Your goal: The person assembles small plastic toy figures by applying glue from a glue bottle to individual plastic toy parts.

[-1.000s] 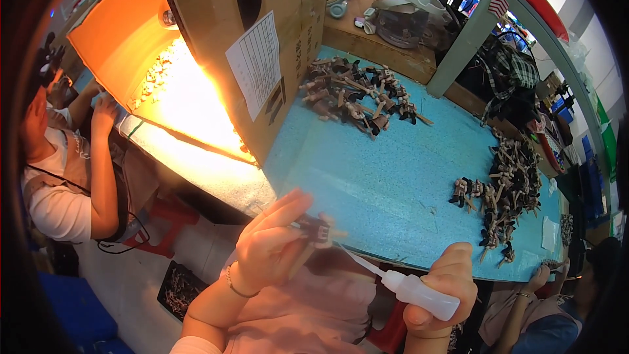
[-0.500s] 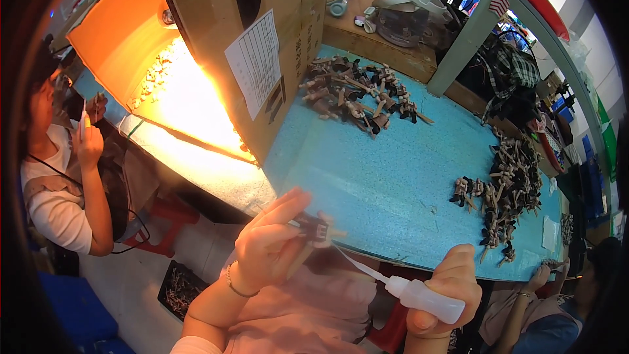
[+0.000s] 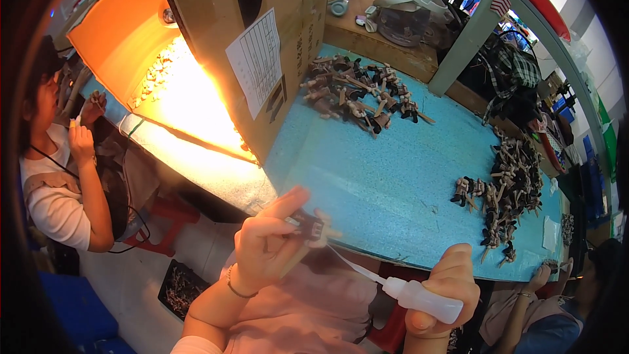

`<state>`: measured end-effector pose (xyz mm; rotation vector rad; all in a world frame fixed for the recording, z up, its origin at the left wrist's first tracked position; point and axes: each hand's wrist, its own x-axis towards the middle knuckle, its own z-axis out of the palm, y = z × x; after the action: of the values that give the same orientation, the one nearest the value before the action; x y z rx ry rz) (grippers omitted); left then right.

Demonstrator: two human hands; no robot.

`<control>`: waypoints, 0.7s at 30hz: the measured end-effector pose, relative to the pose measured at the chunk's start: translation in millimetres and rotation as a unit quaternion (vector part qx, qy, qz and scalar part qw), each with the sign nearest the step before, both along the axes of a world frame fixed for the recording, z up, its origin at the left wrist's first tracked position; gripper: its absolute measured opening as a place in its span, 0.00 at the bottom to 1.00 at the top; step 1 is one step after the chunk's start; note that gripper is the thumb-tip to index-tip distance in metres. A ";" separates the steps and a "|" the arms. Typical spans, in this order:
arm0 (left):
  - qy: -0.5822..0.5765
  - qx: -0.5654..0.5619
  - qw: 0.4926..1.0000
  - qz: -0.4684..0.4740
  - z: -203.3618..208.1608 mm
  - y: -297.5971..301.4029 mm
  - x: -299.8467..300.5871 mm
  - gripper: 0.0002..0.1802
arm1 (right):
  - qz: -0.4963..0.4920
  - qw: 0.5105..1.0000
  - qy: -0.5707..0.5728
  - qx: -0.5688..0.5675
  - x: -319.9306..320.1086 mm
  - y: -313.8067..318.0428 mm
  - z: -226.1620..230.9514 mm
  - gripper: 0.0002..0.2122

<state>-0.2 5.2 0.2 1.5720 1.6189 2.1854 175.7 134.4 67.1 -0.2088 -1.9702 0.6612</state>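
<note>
My left hand (image 3: pixel 262 249) is raised in front of the table's near edge, its fingers pinched on a small brown doll-like figure (image 3: pixel 308 227) with pale limbs. The figure is a little blurred. Lower and to the right, my right hand (image 3: pixel 451 282) is wrapped round a white squeeze bottle (image 3: pixel 419 295). Its long thin nozzle points up and left, and the tip comes close to or touches the figure's lower side; I cannot tell which. On the blue tabletop lie a pile of similar figures (image 3: pixel 357 95) at the back and another pile (image 3: pixel 514 170) at the right.
A large cardboard box (image 3: pixel 288 46) stands at the left, beside a brightly lit bin (image 3: pixel 108 46) holding small parts. A green-grey post (image 3: pixel 481 26) rises at the back. Co-workers sit at left (image 3: pixel 59 203) and right (image 3: pixel 547 321). A dark crate (image 3: pixel 171 288) rests on the floor.
My left hand has turned slightly with the figure, and the bottle has shifted a touch left with its nozzle still near it. The left co-worker's hand has moved lower.
</note>
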 end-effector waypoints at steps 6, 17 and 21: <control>-0.103 0.020 0.989 -0.106 0.0 0.1 -0.3 0.20 | -0.005 1.000 0.010 0.000 -1.5 -1.3 -0.3 0.26; -0.167 0.014 0.979 -0.113 -3.7 -2.0 4.6 0.17 | -0.020 1.000 0.013 -0.009 -1.2 0.0 -6.4 0.26; -0.186 0.031 0.973 -0.130 -4.3 -0.8 5.2 0.17 | -0.008 1.000 0.022 -0.006 -1.9 0.6 -1.5 0.26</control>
<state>5.1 4.4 -4.1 1.2050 1.1789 2.2335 173.8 135.1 65.6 -0.2149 -1.9223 0.6618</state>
